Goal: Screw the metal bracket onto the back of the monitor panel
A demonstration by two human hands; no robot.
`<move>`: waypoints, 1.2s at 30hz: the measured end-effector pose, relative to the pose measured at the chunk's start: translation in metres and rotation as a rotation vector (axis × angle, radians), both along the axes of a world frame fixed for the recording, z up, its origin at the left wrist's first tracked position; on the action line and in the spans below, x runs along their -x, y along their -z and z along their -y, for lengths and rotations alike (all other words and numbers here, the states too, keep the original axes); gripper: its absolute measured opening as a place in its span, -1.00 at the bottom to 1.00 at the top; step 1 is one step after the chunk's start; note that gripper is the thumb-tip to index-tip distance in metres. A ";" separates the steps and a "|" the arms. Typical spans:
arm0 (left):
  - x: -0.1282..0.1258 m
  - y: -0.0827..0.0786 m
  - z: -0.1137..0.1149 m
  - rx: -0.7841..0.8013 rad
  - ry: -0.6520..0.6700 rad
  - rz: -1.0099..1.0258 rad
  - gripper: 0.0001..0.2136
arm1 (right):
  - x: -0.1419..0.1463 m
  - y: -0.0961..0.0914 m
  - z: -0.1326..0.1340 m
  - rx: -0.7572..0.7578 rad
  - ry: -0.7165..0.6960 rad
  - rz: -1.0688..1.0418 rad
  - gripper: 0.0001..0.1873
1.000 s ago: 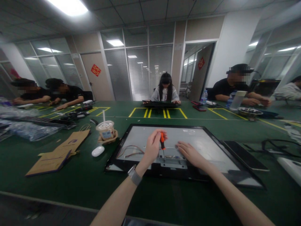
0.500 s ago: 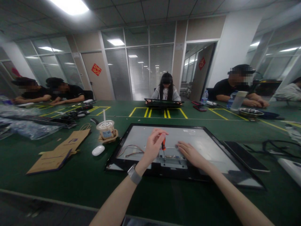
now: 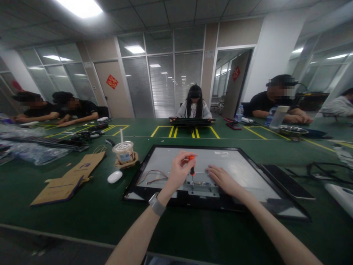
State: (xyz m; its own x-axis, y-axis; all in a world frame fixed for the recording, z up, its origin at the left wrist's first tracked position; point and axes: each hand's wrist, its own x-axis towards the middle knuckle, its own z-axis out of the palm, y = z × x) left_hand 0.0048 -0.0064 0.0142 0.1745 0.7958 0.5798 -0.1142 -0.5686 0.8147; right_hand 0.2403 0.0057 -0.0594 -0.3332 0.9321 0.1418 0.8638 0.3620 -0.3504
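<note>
A screwdriver (image 3: 192, 170) with an orange and black handle stands nearly upright in the fingers of my left hand (image 3: 180, 167). Its shaft points down at a metal bracket with connector ports (image 3: 204, 188) along the near side of a flat display panel (image 3: 237, 162). The panel lies face down with a grey back and black frame. My right hand (image 3: 220, 176) rests flat on the panel's back, just right of the bracket, fingers stretched out. Thin brown cables (image 3: 154, 176) lie on the panel left of my left hand. The screwdriver's tip is too small to make out.
Left of the panel are a drink cup (image 3: 124, 152), a white mouse (image 3: 114, 177) and a brown paper bag (image 3: 82, 167). A dark flat device (image 3: 286, 181) lies at its right. Across the green table (image 3: 91, 217), a person (image 3: 194, 105) holds another panel; other people sit further off.
My left fingers have shifted on the screwdriver, so more of its orange handle top shows. My right hand stays in place on the panel.
</note>
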 end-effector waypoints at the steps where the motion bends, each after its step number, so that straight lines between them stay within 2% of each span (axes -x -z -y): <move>1: 0.000 0.000 0.000 -0.017 -0.031 -0.005 -0.85 | 0.000 0.000 0.000 -0.001 0.002 -0.009 -0.40; 5: 0.000 -0.001 0.001 -0.064 -0.100 -0.015 -0.87 | 0.000 0.001 0.000 -0.011 0.002 -0.032 -0.42; 8: 0.001 -0.002 0.003 -0.045 -0.024 0.000 -0.75 | 0.001 -0.001 0.000 -0.003 0.013 -0.023 -0.40; 11: 0.002 0.000 0.003 -0.006 0.039 0.019 -0.74 | 0.001 -0.003 0.001 0.017 0.013 -0.010 -0.38; 19: 0.003 0.002 -0.001 -0.092 -0.115 -0.023 -0.86 | 0.001 -0.002 0.001 0.005 0.013 -0.024 -0.38; 23: 0.004 -0.001 0.001 -0.038 -0.010 0.017 -0.75 | 0.002 -0.002 0.002 0.017 0.007 -0.019 -0.38; 26: 0.003 -0.001 0.002 0.020 0.038 0.029 -0.74 | 0.002 -0.003 0.002 0.026 0.007 -0.007 -0.38; 33: 0.004 0.002 -0.004 -0.073 -0.082 0.004 -0.88 | 0.004 -0.007 0.004 0.033 0.012 -0.009 -0.38; 36: 0.005 0.001 -0.003 -0.078 -0.092 -0.007 -0.85 | 0.005 -0.009 0.006 0.040 0.012 -0.012 -0.37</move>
